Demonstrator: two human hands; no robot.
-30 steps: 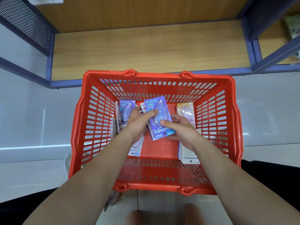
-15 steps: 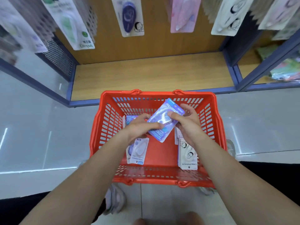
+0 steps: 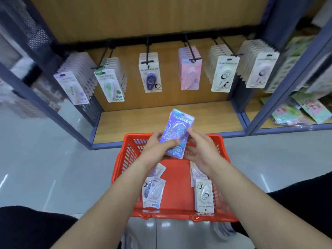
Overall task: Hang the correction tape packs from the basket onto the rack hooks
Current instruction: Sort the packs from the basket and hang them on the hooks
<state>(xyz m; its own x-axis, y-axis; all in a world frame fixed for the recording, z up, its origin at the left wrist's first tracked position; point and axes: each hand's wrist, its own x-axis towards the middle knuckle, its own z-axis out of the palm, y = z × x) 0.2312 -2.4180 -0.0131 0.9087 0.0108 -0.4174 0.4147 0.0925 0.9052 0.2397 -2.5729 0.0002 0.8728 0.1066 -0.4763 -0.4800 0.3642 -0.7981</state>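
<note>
Both hands hold the purple pack [image 3: 177,133] above the red basket [image 3: 124,159]: the left hand [image 3: 158,148] clamps a thumb across its face, the right hand [image 3: 203,151] pinches its right edge. Its long axis tilts upward, hole end leading toward the rack hooks [image 3: 147,51], well above, over the wooden shelf [image 3: 161,121].

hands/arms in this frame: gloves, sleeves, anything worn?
No gloves: the left hand and right hand are bare, with no ring, watch or band visible. The left forearm and right forearm are bare too, with no sleeve up to the frame edge. The only garment showing is black clothing at the lower corners, apart from the arms.
</note>
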